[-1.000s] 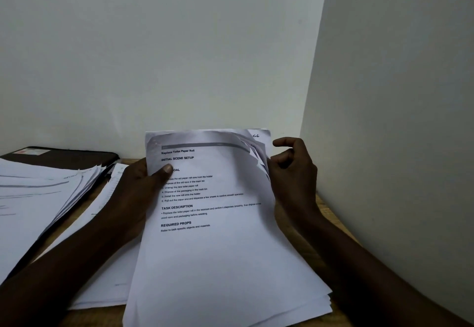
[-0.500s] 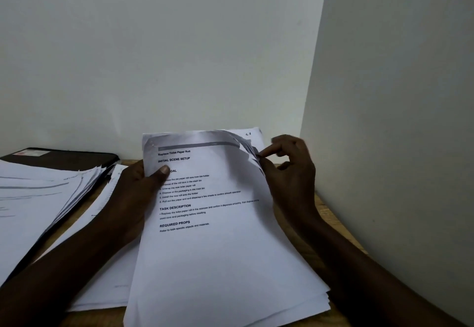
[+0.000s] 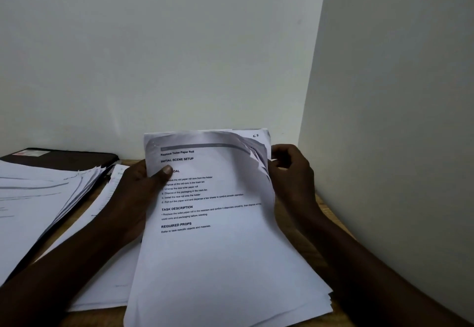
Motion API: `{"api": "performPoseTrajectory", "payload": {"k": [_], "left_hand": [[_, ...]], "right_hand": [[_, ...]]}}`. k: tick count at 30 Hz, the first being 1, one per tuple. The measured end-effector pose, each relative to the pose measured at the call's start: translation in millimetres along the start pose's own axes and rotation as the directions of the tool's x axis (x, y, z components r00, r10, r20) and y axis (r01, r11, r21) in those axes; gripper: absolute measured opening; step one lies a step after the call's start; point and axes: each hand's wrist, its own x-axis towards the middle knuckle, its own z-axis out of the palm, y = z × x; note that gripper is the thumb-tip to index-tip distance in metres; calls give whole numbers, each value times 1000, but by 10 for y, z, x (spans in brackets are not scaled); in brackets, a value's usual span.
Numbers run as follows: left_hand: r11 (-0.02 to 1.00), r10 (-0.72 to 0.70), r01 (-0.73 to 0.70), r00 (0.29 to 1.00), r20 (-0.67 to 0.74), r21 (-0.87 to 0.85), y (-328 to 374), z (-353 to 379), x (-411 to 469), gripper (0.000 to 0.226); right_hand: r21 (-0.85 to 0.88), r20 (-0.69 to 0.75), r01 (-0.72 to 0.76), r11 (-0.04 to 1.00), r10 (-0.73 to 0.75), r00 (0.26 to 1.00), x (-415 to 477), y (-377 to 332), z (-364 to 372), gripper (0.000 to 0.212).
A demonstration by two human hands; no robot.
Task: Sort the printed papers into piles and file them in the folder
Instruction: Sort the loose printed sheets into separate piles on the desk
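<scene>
The stack of printed papers [image 3: 218, 249] is held tilted over the table [image 3: 331, 213], gripped at its left edge by the left hand [image 3: 133, 193], thumb pressed on top. Its fanned upper-right corners are apparently pinched by the curled right hand [image 3: 292, 172].

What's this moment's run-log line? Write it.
left hand: grips paper stack | right hand: bends back its top-right corners | folder: left, under a pile
</scene>
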Motion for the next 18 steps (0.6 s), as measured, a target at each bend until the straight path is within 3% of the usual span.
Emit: {"api": "performPoseTrajectory", "payload": {"k": [3, 8, 14, 18], "left_hand": [[1000, -20, 21, 999, -33, 5, -5, -4, 8, 50], [999, -34, 35, 998, -57, 17, -4, 12, 11, 45], [998, -44, 47, 996, -76, 38, 2, 18, 1, 36], [998, -44, 48, 995, -89, 44, 6, 25, 2, 35]], "right_hand": [[-37, -7, 65, 997, -65, 998, -27, -18, 2, 10], [-52, -109, 178, 983, -183, 977, -27, 46, 55, 5], [-98, -79, 198, 975, -206, 975, -48, 60, 39, 24], [-74, -98, 224, 972, -231, 968, -74, 21, 44, 17]]}}
